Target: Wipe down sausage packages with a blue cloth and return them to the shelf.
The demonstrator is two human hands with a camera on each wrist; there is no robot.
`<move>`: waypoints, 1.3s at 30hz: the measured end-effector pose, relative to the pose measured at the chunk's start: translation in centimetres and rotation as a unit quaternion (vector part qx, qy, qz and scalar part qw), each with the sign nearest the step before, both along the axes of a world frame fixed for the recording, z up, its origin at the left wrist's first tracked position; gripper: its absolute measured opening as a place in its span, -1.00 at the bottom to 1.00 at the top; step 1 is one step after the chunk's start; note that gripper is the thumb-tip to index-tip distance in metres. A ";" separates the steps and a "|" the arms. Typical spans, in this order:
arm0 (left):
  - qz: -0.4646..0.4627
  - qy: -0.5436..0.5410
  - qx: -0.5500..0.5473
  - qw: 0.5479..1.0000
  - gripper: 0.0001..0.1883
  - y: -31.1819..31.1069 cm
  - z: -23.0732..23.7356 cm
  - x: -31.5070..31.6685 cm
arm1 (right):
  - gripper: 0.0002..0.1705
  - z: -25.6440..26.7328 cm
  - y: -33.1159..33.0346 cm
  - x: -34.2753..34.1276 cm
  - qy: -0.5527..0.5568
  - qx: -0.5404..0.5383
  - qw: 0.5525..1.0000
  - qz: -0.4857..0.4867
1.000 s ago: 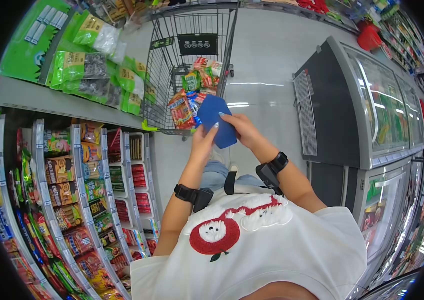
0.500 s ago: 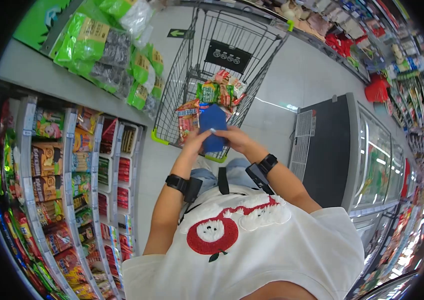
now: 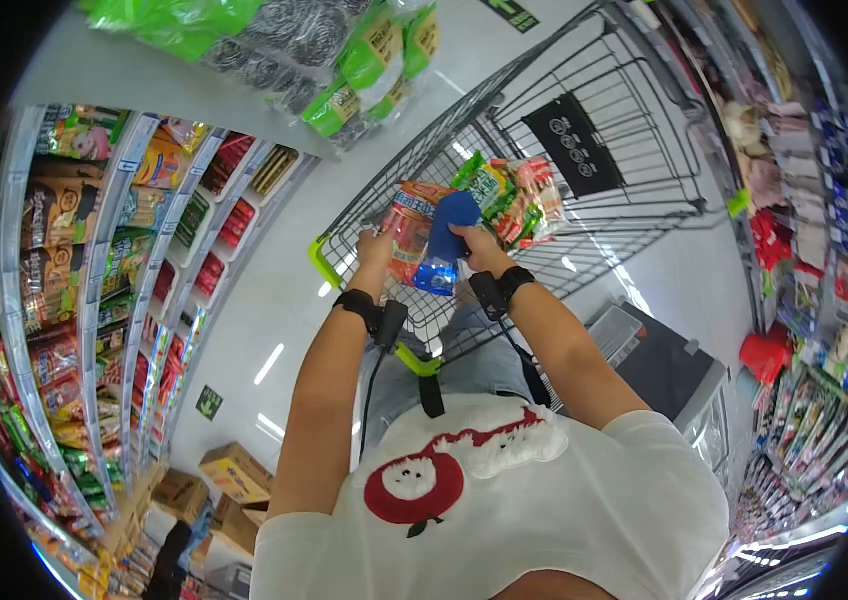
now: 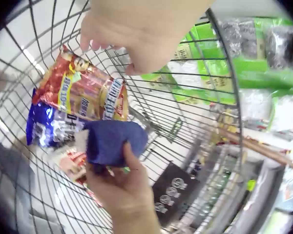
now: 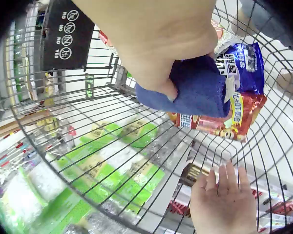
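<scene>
My right hand (image 3: 480,248) grips a dark blue folded cloth-like piece (image 3: 452,222) above the cart, its thumb lying across the fold. In the right wrist view the folded blue piece (image 5: 190,90) is thick and rounded at one end. My left hand (image 3: 376,248) is empty, palm and extended fingers showing in the right wrist view. It is beside a red and orange snack pack (image 3: 412,225) in the shopping cart (image 3: 574,235). A shiny blue pack (image 4: 51,122) lies against the red one. Green and red packs (image 3: 529,195) sit farther along the cart.
Shelves of packaged food (image 3: 74,260) line the left side. Green-topped bags (image 3: 364,60) hang over the cart's left edge. A grey freezer (image 3: 669,365) stands to the right, and cardboard boxes (image 3: 239,475) sit at lower left.
The blue piece was spread flat in both hands and is now folded smaller in the right hand alone. My left hand has let go and moved left. The view has turned, with the cart nearer.
</scene>
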State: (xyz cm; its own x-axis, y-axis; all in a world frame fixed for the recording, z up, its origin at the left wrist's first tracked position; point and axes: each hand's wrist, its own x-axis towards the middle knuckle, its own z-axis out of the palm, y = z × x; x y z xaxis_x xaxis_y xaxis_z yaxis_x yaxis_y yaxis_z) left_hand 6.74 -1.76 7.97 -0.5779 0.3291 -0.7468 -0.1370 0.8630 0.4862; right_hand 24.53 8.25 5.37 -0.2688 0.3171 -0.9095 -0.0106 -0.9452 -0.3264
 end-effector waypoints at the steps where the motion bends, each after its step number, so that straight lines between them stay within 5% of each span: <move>1: -0.056 0.114 -0.061 0.990 -0.41 0.4 -0.4 0.0 | -0.66 -0.3 0.5 -0.4 -0.007 -0.015 1.000 -0.005; 7: -0.091 0.065 -0.080 0.991 -0.23 1.5 -3.4 0.6 | -0.72 -0.7 4.9 0.9 -0.032 -0.085 0.995 0.037; 10: -0.115 0.073 -0.097 0.986 -0.20 2.2 -4.5 0.3 | -0.74 -5.2 5.2 2.5 0.109 -0.115 0.987 0.000; 13: -0.098 0.020 -0.078 0.992 -0.27 1.9 -5.5 0.1 | -0.76 -4.8 5.1 3.0 0.172 -0.137 0.975 0.020; 15: -0.117 0.041 -0.071 0.990 -0.41 -0.4 -10.8 -0.1 | -0.76 -4.6 4.6 2.6 0.192 -0.133 0.972 0.037; 19: -0.126 0.045 -0.069 0.989 -0.47 -1.3 -12.7 -0.6 | -0.71 -5.1 3.2 1.4 0.175 -0.156 0.965 0.115; 23: -0.202 0.073 -0.149 0.965 -0.40 -1.1 -12.9 -0.9 | -0.61 -5.1 1.6 -0.1 0.084 -0.063 0.955 0.277; 25: -0.220 0.135 -0.190 0.947 -0.42 0.3 -10.7 -0.3 | -0.57 -5.0 1.0 -0.5 0.101 -0.056 0.955 0.272; 28: -0.237 0.030 -0.268 0.933 -0.32 2.4 -7.2 -0.9 | -0.56 -4.7 0.1 -1.1 0.112 -0.035 0.958 0.261; 37: -0.196 0.015 -0.210 0.958 -0.39 0.3 -11.4 -1.2 | -0.58 -4.8 -0.2 -2.4 0.047 -0.047 0.955 0.291; 39: -0.234 0.077 -0.140 0.959 -0.42 -3.9 -18.3 -1.0 | -0.60 -3.3 -0.2 -2.8 0.081 -0.015 0.963 0.258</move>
State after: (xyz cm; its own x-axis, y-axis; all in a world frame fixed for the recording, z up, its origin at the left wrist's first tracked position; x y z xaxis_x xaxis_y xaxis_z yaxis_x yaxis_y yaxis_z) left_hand 5.72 -5.61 -10.28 -0.5271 0.3787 -0.7608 0.3517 0.9122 0.2103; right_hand 21.76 8.09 2.05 -0.5222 0.0773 -0.8493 0.4153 -0.8467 -0.3324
